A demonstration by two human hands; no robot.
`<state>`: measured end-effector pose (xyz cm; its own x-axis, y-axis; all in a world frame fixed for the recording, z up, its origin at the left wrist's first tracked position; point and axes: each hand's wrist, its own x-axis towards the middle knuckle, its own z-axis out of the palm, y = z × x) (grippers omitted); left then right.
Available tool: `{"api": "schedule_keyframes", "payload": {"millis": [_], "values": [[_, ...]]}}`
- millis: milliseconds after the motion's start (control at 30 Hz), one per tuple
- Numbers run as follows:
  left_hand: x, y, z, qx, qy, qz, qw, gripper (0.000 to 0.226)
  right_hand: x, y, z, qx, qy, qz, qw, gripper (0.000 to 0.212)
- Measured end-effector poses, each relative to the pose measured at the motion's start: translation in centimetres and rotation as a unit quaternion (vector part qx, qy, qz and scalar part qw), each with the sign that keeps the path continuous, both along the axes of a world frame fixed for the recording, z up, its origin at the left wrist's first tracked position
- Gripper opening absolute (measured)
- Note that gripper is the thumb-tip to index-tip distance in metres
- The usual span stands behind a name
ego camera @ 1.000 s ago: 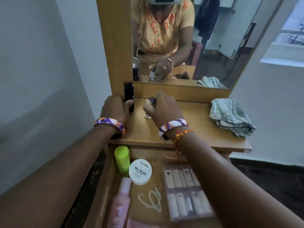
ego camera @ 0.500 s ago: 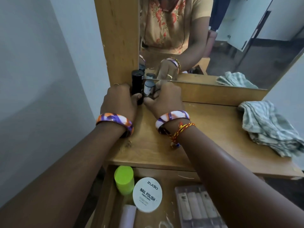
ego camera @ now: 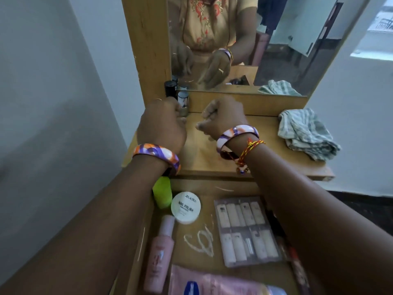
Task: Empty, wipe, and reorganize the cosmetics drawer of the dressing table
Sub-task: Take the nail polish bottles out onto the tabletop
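You are in a home bedroom: a wooden dressing table (ego camera: 251,150) with a mirror (ego camera: 276,39) and an open cosmetics drawer (ego camera: 212,237).

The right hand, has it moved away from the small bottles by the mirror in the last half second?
Yes. The right hand has let go and pulled right, away from the small white bottle standing against the mirror frame.

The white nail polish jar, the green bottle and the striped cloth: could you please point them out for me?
White nail polish jar (ego camera: 185,207): head view, middle of its lid.
Green bottle (ego camera: 162,191): head view, its side.
Striped cloth (ego camera: 306,133): head view, centre of the folds.
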<state>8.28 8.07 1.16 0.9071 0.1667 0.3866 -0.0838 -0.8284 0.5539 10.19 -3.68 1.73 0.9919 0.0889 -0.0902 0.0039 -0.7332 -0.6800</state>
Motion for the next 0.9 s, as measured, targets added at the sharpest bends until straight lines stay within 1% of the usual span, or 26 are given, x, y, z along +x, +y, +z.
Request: {"api": "schedule_keyframes", "payload": {"millis": [33,67,100,133,167,233,300,400,467,533,567,633,667,700,767,900], "values": [[-1.1,-0.7,0.2,-0.002,0.003,-0.014,1.000,0.023,-0.5,-0.6,0.5,-0.005,-0.044,0.000,0.999,0.007],[-2.0,-1.5,0.3,-0.002,0.009,-0.028,1.000,0.021,-1.3,-1.2,1.0,-0.003,-0.065,-0.002,0.998,0.010],[-3.0,-2.4,0.3,-0.001,0.019,-0.043,0.999,0.019,-2.3,-1.9,1.4,-0.015,-0.066,0.005,0.998,0.018],[-3.8,-3.2,0.3,0.002,0.035,-0.059,0.998,0.018,-3.6,-2.7,1.8,-0.022,-0.062,0.016,0.998,0.022],[-4.7,-4.0,0.1,0.009,0.056,-0.075,0.996,0.017,-4.8,-3.6,1.7,-0.037,-0.054,0.031,0.997,0.020],[-6.4,-5.5,-0.3,0.029,0.101,-0.112,0.988,0.016,-7.0,-5.4,1.3,-0.105,-0.044,0.056,0.992,0.011],[-8.1,-7.1,-1.1,0.048,0.148,-0.163,0.974,0.015,-9.1,-7.6,1.0,-0.176,-0.023,0.085,0.981,0.006],[-10.8,-9.8,-2.7,0.103,0.231,-0.246,0.936,0.016,-11.9,-10.9,0.2,-0.242,0.042,0.130,0.961,0.003],[-12.5,-11.6,-3.9,0.137,0.280,-0.298,0.902,0.023,-13.7,-12.7,-0.3,-0.258,0.083,0.156,0.950,0.014],[-13.8,-13.1,-5.0,0.172,0.309,-0.346,0.869,0.033,-15.2,-14.1,-0.9,-0.276,0.112,0.173,0.939,0.017],[-14.5,-13.8,-5.4,0.184,0.322,-0.370,0.852,0.037,-16.0,-14.7,-1.4,-0.291,0.119,0.179,0.932,0.014],[-15.7,-15.0,-5.8,0.207,0.350,-0.403,0.820,0.039,-17.5,-15.6,-2.2,-0.322,0.124,0.197,0.918,0.013],[-16.2,-15.5,-5.9,0.225,0.356,-0.417,0.806,0.038,-18.2,-15.8,-2.6,-0.333,0.129,0.204,0.912,0.018],[-16.7,-15.8,-5.9,0.241,0.354,-0.428,0.796,0.035,-18.9,-15.9,-2.8,-0.340,0.134,0.210,0.907,0.024],[-17.3,-16.2,-5.8,0.264,0.340,-0.442,0.787,0.030,-19.9,-15.9,-3.1,-0.343,0.141,0.217,0.903,0.031],[-17.1,-16.0,-5.9,0.288,0.330,-0.442,0.782,0.028,-20.5,-15.7,-4.0,-0.334,0.133,0.209,0.909,0.034]]}}
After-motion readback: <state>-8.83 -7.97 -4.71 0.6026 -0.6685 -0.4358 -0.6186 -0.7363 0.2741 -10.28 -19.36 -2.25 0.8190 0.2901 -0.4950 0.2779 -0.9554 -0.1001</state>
